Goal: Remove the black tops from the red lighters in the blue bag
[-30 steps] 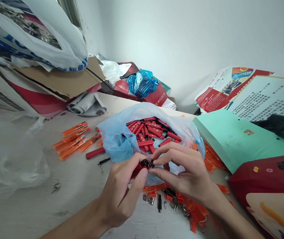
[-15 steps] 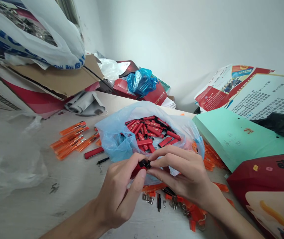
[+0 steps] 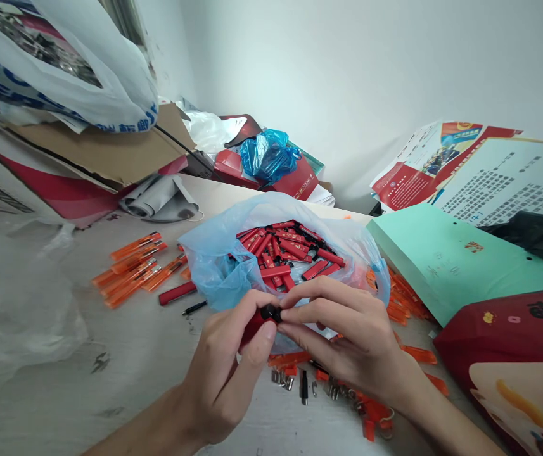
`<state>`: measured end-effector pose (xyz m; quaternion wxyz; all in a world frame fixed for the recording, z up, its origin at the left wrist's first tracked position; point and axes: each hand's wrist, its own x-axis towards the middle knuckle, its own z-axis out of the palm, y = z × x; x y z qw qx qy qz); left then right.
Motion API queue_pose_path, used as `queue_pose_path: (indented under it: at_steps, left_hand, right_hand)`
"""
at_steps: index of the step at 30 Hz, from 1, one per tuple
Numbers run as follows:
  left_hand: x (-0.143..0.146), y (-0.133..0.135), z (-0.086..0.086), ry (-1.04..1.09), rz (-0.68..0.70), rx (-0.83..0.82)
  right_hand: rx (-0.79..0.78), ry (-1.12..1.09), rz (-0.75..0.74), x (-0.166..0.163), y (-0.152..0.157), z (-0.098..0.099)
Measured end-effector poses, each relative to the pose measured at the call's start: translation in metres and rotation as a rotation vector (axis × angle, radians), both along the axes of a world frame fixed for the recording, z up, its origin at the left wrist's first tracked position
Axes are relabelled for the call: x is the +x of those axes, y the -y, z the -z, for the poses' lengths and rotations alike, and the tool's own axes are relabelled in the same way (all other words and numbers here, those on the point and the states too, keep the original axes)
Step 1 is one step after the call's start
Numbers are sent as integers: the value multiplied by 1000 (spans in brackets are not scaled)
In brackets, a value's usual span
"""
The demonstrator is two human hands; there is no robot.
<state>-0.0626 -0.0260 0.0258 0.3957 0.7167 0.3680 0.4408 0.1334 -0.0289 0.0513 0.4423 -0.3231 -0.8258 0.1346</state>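
While the left hand [image 3: 227,364] grips a red tube [image 3: 251,328], the right hand [image 3: 354,326] pinches the black piece [image 3: 270,312] at its end.

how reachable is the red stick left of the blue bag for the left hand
Likely yes: the red stick lies near the left hand, with only a small black piece between, though that hand would probably need to release the red piece it grips first.

The hands [image 3: 221,370] could pass left over the tabletop [image 3: 142,354]; the blue bag [image 3: 223,275] blocks ahead
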Motion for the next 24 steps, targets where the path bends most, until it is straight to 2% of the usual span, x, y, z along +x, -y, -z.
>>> queue_pose_path:
  at_steps: [7,14,19,24]
  left_hand:
    - [1,0,1,104,14,-166]
    - [2,-9,6,367,186,-521]
    - [4,-14,11,489,166,-691]
    - [6,-16,7,549,128,-867]
  right_hand:
    - [-11,-20,2,-1,-2,-1]
    - [-42,-7,1,-1,-5,0]
    - [-84,17,-9,-2,-6,4]
    - [-127,1,-8,-4,-7,8]
